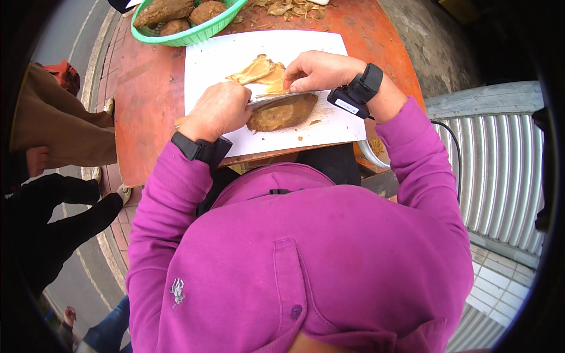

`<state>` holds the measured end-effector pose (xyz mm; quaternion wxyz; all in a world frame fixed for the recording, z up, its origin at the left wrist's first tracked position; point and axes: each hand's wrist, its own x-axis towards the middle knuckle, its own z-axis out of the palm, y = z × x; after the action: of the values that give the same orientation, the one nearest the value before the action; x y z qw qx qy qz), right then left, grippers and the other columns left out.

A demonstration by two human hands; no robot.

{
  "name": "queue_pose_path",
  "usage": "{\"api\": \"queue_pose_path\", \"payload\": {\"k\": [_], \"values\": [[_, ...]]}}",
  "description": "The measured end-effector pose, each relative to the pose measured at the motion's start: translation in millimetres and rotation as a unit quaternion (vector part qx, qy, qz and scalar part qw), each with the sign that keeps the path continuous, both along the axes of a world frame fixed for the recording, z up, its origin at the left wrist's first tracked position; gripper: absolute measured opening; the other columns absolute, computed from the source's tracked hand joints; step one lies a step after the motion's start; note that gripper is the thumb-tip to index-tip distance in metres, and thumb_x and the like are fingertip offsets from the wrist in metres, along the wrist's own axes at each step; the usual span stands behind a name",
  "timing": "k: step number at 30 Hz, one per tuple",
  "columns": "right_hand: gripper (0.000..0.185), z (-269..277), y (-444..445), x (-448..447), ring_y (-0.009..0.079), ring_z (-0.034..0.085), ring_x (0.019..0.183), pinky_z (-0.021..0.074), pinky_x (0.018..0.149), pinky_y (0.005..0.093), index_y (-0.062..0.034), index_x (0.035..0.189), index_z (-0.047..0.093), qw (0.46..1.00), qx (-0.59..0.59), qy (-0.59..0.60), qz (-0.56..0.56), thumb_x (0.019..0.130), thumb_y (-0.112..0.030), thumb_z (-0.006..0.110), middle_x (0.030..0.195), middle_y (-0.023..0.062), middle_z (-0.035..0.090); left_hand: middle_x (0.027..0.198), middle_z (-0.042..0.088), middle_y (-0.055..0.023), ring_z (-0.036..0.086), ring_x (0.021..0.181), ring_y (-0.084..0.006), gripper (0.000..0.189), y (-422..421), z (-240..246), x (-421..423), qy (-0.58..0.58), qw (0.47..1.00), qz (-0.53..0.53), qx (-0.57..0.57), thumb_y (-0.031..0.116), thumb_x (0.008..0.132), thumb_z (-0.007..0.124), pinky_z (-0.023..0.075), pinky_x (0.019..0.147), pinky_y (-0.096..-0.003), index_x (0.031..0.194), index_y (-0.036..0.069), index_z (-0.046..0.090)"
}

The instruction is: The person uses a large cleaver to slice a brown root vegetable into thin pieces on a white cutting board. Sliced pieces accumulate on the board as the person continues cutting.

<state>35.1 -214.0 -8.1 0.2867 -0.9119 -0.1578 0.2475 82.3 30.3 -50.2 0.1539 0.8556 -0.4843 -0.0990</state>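
My left hand [220, 108] is closed around a knife whose tan handle end shows at its left. The knife's thin blade [269, 95] spans rightward to my right hand [309, 73], whose thumb and bent fingers meet at its far part. Just below the blade, on a white board [207, 61], lies a brown rough-skinned tuber [282, 114]. Pale yellow slices with brown edges [260, 73] lie behind the blade, close to my right fingers. My fingers hide part of the blade, so its contact with the tuber cannot be told.
A green plastic basket [190, 37] with several brown tubers stands at the orange table's back left. Dry peelings [287, 9] lie at the back. Other people's legs [66, 119] are beside the table on the left. A corrugated metal panel [490, 176] is at right.
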Motion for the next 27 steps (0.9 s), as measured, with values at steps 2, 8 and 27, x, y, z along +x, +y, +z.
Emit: {"api": "queue_pose_path", "payload": {"k": [2,8,27], "values": [[0.023,7,0,-3,0.0256,0.066,0.080,0.0515,0.075,0.0362,-0.0004,0.099,0.071,1.000,-0.003,0.013,-0.007,0.082,-0.015,0.065,0.087,0.0146,0.071,0.077,0.067,-0.0226,0.066,0.077,-0.0394,0.014,0,0,0,0.002,1.000,0.000,0.002,0.011,0.073,0.062,0.0535,0.074,-0.0469,0.077,0.001,0.070],[0.022,12,2,-2,0.0297,0.066,0.074,0.0516,0.069,0.0387,0.0007,0.093,0.071,0.997,-0.041,-0.052,-0.028,0.080,-0.013,0.058,0.080,0.0178,0.069,0.078,0.067,-0.0228,0.067,0.078,-0.0394,0.015,1,-1,1,0.015,1.000,0.011,0.011,0.011,0.073,0.062,0.0537,0.075,-0.0464,0.079,0.001,0.070],[0.008,13,6,-74,0.0180,0.063,0.066,0.0498,0.061,0.0283,0.0004,0.090,0.068,0.817,0.080,-0.479,-0.312,0.087,-0.007,0.066,0.079,0.0109,0.067,0.076,0.066,-0.0237,0.065,0.077,-0.0410,0.016,4,-4,4,0.037,0.999,0.014,-0.018,0.014,0.074,0.063,0.0524,0.073,-0.0479,0.080,0.001,0.070]]}}
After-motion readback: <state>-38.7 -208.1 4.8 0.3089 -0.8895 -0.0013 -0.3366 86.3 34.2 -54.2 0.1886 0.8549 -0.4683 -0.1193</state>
